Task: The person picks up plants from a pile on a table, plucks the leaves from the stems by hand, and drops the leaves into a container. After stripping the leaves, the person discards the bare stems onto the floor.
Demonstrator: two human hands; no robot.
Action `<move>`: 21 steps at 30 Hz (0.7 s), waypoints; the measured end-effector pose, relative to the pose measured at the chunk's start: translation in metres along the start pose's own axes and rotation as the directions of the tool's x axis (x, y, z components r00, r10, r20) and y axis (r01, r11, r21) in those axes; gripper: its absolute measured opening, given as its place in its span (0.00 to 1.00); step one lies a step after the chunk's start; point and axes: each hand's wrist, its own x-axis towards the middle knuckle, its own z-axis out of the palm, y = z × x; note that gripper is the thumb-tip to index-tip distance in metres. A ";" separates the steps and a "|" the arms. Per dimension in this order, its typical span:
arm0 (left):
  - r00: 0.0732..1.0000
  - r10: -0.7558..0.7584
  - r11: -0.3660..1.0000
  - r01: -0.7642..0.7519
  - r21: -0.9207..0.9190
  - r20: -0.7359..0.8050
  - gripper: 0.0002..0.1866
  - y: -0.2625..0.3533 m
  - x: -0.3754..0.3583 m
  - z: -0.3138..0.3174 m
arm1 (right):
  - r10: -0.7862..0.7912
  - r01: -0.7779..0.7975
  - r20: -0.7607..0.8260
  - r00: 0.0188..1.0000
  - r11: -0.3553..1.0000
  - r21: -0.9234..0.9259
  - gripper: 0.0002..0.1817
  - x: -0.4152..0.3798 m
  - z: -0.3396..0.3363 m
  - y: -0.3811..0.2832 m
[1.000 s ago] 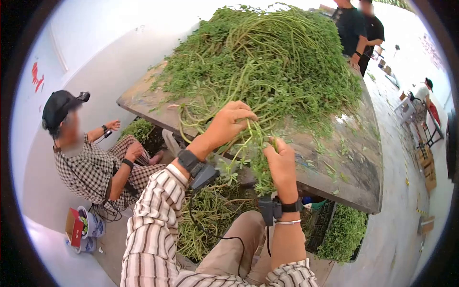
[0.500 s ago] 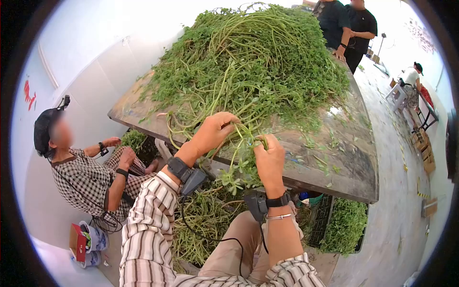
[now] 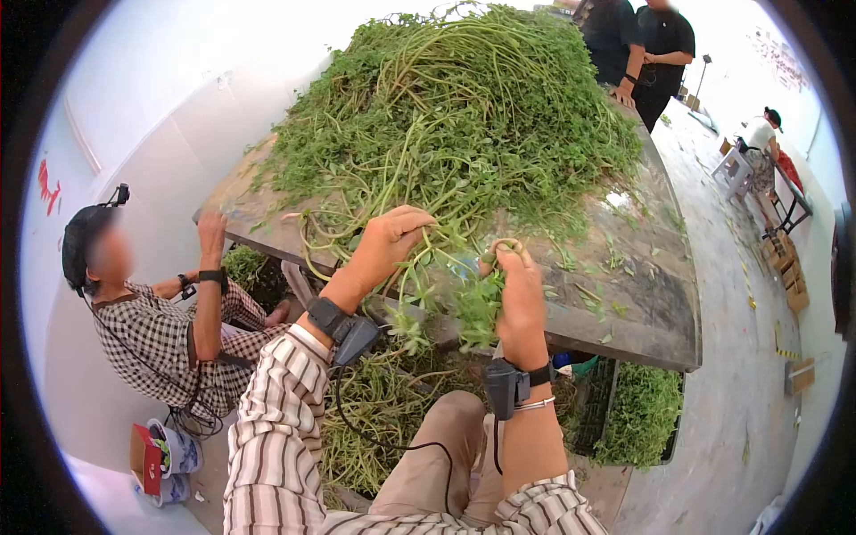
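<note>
At the near edge of the worn tabletop (image 3: pixel 655 314), the right hand (image 3: pixel 520 287) curls its fingers closed around leafy green sprigs (image 3: pixel 479 310), slightly blurred; the left hand (image 3: pixel 383 244) pinches paler stems (image 3: pixel 409 287) whose small leaves dangle in clusters. Beyond lies a tangled mound (image 3: pixel 495 125) of long, arching stalks and dense foliage.

A heap of greens (image 3: pixel 481 116) blocks the frame's upper middle. Right of centre, a hand could pass over the tabletop (image 3: pixel 655 321) with its scattered leaves (image 3: pixel 613 257); at left, a co-worker's raised hand (image 3: pixel 212 230) bars the tabletop's edge.
</note>
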 end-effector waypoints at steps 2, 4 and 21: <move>0.998 0.067 0.996 -0.067 0.059 0.003 0.09 -0.002 -0.001 0.001 | 0.073 -0.073 0.000 0.997 0.995 -0.066 0.08 -0.005 0.003 -0.007; 0.996 0.086 0.995 -0.087 0.053 0.012 0.09 -0.003 -0.001 0.001 | 0.149 -0.147 -0.002 0.989 0.980 -0.133 0.10 -0.007 0.008 -0.008; 0.981 0.154 0.958 -0.178 0.224 0.121 0.21 0.001 -0.007 0.008 | 0.371 -0.361 0.163 0.914 0.928 -0.089 0.17 -0.013 0.025 0.008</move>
